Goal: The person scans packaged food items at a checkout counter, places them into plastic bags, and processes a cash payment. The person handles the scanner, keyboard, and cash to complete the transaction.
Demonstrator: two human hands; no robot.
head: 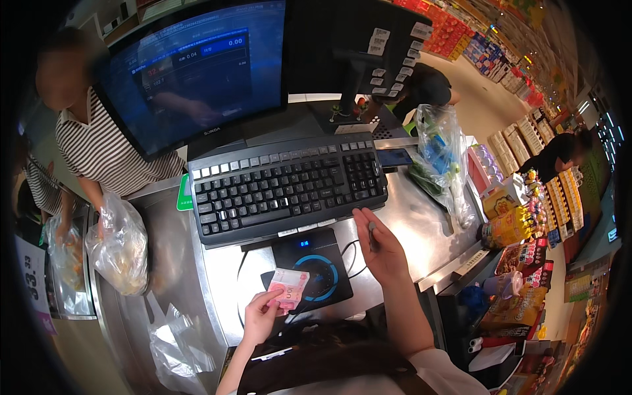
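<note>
My left hand pinches a red banknote between thumb and fingers, over the lower left part of a black square device with a glowing blue ring. Right of that device, my right hand is turned partly palm up, holding what looks like a few coins against its fingers. Its fingertips are by the front right corner of a black keyboard. Behind the keyboard stands a monitor with a lit blue screen.
A person in a striped shirt at the left holds a filled clear plastic bag on the metal counter. An unfilled plastic bag lies nearer. At the right are a bag of vegetables, a phone and a candy display.
</note>
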